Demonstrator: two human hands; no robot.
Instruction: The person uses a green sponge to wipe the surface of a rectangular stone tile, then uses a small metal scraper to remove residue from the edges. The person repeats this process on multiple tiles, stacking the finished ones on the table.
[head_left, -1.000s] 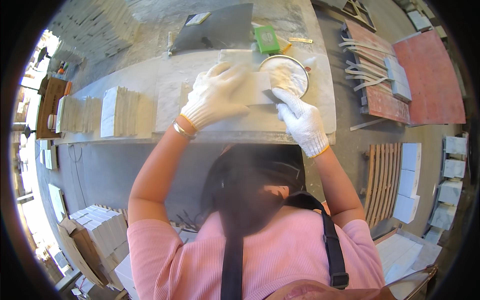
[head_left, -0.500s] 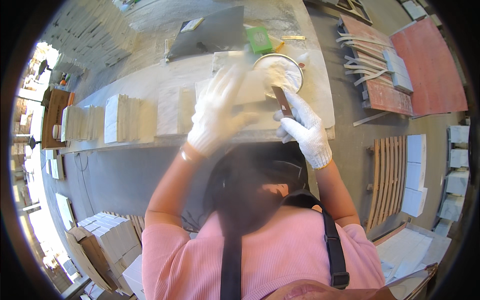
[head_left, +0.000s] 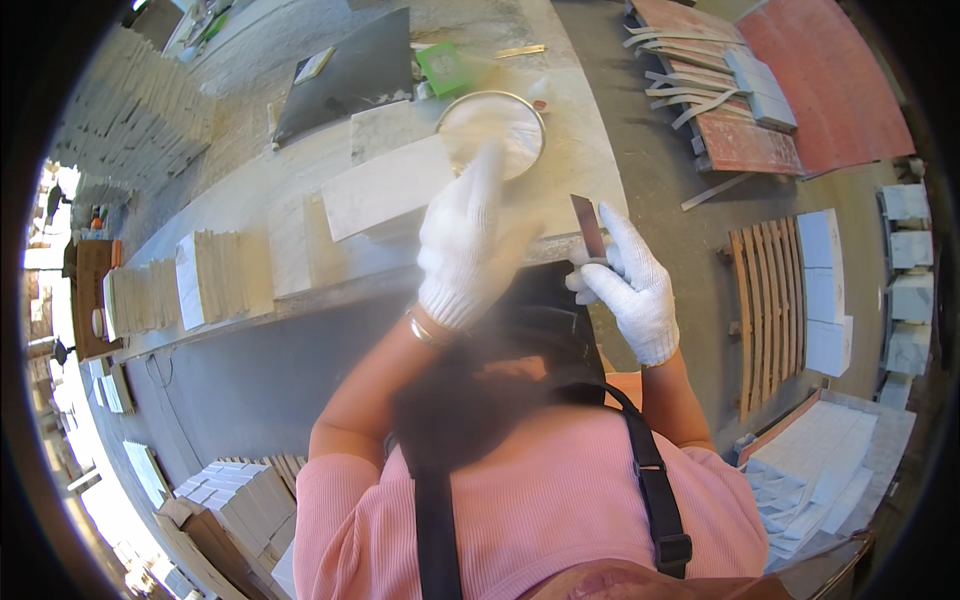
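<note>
My left hand [head_left: 465,245], in a white knit glove, reaches over the bench with its fingers stretched out and somewhat blurred. Its fingertips overlap the near side of a round metal-rimmed bowl [head_left: 525,150] holding whitish material; whether they touch it I cannot tell. Beside that hand a long white tile [head_left: 385,190] lies on the bench, its right end hidden. My right hand [head_left: 630,300], gloved too, is closed round a flat dark brown strip [head_left: 588,228] that points up and away. It is held by the bench's front right corner, apart from the bowl.
A green box [head_left: 442,68] and a dark sheet [head_left: 350,75] lie behind the bowl. Rows of stacked tiles [head_left: 215,275] stand along the bench's left. To the right are a wooden pallet [head_left: 770,310] with white blocks and red boards [head_left: 825,85].
My left hand has gone from over the tile to the bowl, uncovering more of the tile. My right hand has drawn the strip back from the bowl. The whole view has shifted.
</note>
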